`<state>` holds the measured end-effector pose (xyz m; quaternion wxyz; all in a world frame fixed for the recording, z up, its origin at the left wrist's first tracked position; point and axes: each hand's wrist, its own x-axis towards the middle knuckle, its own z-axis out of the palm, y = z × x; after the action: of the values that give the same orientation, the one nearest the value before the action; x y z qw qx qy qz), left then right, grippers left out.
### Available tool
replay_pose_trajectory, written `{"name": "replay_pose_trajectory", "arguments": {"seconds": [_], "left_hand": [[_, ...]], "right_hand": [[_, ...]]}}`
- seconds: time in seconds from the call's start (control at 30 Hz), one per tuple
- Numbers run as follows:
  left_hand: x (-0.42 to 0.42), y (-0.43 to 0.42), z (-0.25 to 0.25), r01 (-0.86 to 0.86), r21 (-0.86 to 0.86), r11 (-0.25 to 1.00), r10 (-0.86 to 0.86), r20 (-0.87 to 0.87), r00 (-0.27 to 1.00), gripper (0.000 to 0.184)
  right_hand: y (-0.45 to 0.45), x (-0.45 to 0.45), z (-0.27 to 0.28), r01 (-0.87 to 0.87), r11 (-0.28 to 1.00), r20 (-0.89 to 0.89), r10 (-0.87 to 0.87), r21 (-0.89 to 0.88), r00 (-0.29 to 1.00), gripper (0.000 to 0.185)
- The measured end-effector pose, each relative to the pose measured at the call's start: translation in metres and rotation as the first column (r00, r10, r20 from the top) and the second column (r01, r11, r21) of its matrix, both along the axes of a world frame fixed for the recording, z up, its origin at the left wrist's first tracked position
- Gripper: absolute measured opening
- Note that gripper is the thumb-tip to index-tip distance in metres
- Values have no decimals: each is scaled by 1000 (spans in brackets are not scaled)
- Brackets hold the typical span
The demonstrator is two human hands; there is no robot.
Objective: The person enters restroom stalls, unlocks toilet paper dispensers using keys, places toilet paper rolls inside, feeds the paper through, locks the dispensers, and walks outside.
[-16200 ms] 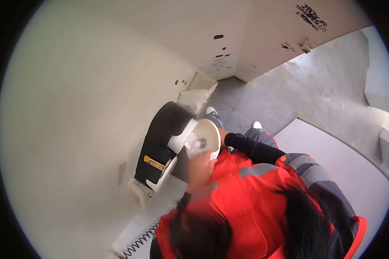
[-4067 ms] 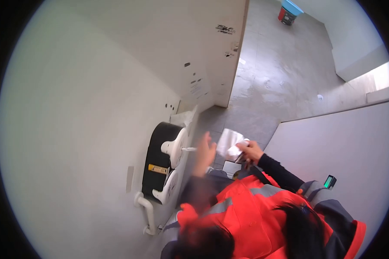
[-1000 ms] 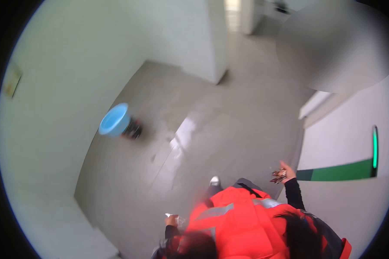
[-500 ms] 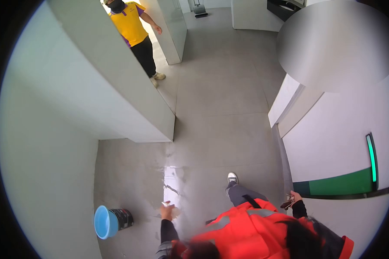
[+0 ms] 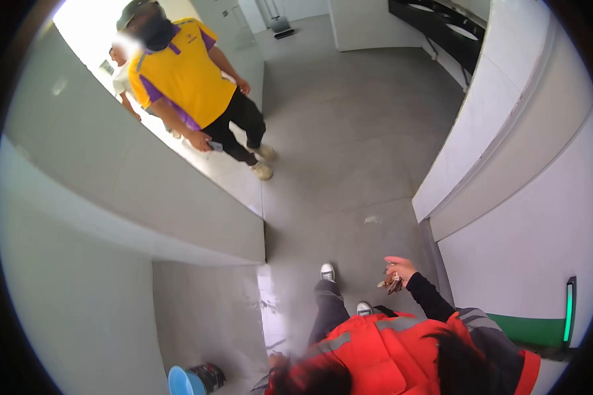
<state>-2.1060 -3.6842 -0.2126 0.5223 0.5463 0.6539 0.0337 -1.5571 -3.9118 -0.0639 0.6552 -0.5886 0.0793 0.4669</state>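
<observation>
My right hand (image 5: 402, 270) is out in front of my body, at the right. Its fingers are curled around what looks like a bunch of keys (image 5: 393, 283), which hangs below them. My left hand (image 5: 278, 361) is low beside the red vest (image 5: 375, 349), mostly hidden and blurred, so its fingers and anything in them cannot be made out. To the left of that hand, a light-blue basin (image 5: 181, 382) and a dark printed bucket (image 5: 209, 378) sit on the floor by the wall.
A person in a yellow shirt (image 5: 188, 72) stands at the doorway on the left, holding a phone-like object (image 5: 214, 145). Another person (image 5: 122, 79) is behind. A wall corner (image 5: 260, 243) juts out at left. Dark counter with basins (image 5: 441, 26) and a dustpan (image 5: 281, 26) are farther back.
I have stepped forward; the basin and bucket slid toward the bottom edge. My right hand swung forward, while my left dropped back. The person in yellow came closer, and another person appeared behind.
</observation>
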Motion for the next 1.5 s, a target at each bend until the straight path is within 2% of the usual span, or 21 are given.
{"name": "replay_pose_trajectory", "arguments": {"seconds": [0.2,0.27,0.33,0.37,0.6,0.67,0.73,0.77,0.8,0.83,0.87,0.9,0.93,0.97,1.03,1.07,1.13,1.2,1.27,1.37,1.5], "left_hand": [[74,128,-71,495,172,852,-475,-146,868,23],[115,176,-57,596,201,777,-574,-162,803,23],[253,196,77,642,40,766,-622,-203,756,23],[263,225,22,798,198,569,-741,-297,602,26],[530,253,64,977,88,192,-944,-255,208,53],[607,236,86,998,65,-7,-972,-233,8,53],[666,216,72,981,189,-50,-977,-211,-9,50],[694,208,64,952,297,-80,-980,-196,-21,47],[724,199,58,949,305,-81,-981,-191,-22,47],[755,188,51,953,253,-169,-969,-221,-113,46],[779,180,49,948,190,-257,-947,-243,-208,45],[794,172,44,947,184,-263,-947,-236,-217,45],[803,168,34,927,214,-307,-931,-268,-246,45],[824,165,31,900,252,-355,-912,-307,-273,45],[857,151,82,934,325,-150,-969,-235,-74,46],[870,151,79,944,269,-191,-968,-209,-136,49],[874,157,40,966,248,-79,-986,-164,-38,56],[891,167,44,958,286,-28,-971,-237,42,51],[927,178,107,984,36,175,-979,-95,178,42],[967,207,155,956,138,259,-966,26,258,35],[1009,261,107,864,173,473,-881,97,463,41]], "right_hand": [[39,28,-1,196,977,-134,-206,-78,969,42],[43,43,-1,341,930,-208,-363,-134,908,42],[44,67,4,400,910,-226,-414,-105,882,44],[45,74,11,476,877,-250,-477,-68,843,44],[8,121,-43,793,609,-390,-735,-21,554,8],[9,143,-42,835,537,-373,-803,-118,464,12],[14,177,-14,789,596,-413,-763,-149,498,13],[-1,193,-54,792,592,-407,-767,-148,496,13],[-22,210,-112,491,871,191,-484,15,854,12],[-41,236,-148,81,992,728,18,-101,686,12],[-36,264,-144,86,991,728,18,-105,685,12],[-22,289,-139,369,929,263,-363,27,894,7],[-14,311,-125,647,762,-300,-621,-19,724,9],[-19,339,-106,610,745,-431,-473,269,768,10],[14,406,-55,666,738,-385,-588,105,712,14],[30,430,-37,695,715,-339,-674,-77,656,18],[42,477,-33,672,734,-323,-663,-101,676,21],[67,534,-19,584,804,-322,-584,-107,745,24],[97,579,12,577,784,-419,-456,229,786,26],[155,639,36,570,786,-494,-407,240,768,23],[241,703,34,620,763,-558,-440,180,704,20]]}}
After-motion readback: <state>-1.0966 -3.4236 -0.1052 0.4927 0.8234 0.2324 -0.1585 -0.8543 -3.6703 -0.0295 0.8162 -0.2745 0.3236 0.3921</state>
